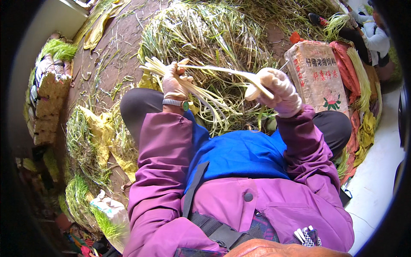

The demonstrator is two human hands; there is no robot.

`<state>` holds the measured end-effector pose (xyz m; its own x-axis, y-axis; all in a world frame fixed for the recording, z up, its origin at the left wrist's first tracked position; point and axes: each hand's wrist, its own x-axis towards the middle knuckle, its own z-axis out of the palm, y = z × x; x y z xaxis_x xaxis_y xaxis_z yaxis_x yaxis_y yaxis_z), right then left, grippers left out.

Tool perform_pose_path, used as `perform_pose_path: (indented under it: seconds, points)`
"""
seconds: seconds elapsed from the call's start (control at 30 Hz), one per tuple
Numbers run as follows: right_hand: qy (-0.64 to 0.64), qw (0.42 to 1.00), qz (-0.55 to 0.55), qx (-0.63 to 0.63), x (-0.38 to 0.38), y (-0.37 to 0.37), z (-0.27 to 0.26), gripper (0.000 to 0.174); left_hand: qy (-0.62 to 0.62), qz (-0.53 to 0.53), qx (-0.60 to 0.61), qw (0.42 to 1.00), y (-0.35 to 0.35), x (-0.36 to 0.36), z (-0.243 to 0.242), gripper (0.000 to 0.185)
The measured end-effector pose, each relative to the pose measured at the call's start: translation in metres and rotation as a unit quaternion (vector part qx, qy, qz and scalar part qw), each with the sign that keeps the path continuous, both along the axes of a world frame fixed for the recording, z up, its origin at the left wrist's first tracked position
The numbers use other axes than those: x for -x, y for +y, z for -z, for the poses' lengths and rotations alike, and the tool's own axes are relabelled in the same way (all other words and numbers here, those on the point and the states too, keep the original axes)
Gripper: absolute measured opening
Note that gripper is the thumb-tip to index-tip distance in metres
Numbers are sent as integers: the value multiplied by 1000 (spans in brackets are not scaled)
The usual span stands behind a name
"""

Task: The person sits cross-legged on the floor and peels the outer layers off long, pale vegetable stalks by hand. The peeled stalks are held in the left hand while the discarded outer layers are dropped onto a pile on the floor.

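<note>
My left hand (176, 80), in a pale thin glove with a wristwatch below it, is closed around a bunch of pale plant stalks (212, 101). The stalk ends stick out at its upper left, and the rest hang down to the right. One long whitish stalk (218, 68) stretches from this hand across to my right hand (276, 90). That hand is gloved too and pinches the stalk's thicker end between fingers and thumb. Beneath both hands lies a big heap of loose green and straw-coloured leaves (205, 35). A blue cloth (237, 154) covers my lap.
A printed woven sack (316, 74) lies at the right, beside red sacking (346, 70) and a bundle of pale stalks (359, 80). Another person (375, 38) sits at the upper right. Stacked green-topped bundles (53, 80) stand at the left, and yellow plastic (99, 131) lies among leaf litter.
</note>
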<state>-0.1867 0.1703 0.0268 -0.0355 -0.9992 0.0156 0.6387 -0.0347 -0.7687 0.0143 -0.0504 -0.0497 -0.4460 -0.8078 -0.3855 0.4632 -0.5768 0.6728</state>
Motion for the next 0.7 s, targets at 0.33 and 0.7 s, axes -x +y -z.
perform_pose_path:
  seconds: [0.33, 0.7]
  points:
    - [93, 974, 158, 136, 17, 35, -51, 32, 6, -34, 4, 999, -8, -4, -7, 35]
    - [348, 936, -61, -8, 30, 48, -56, 19, 1, -101, 7, 995, -9, 4, -5, 27]
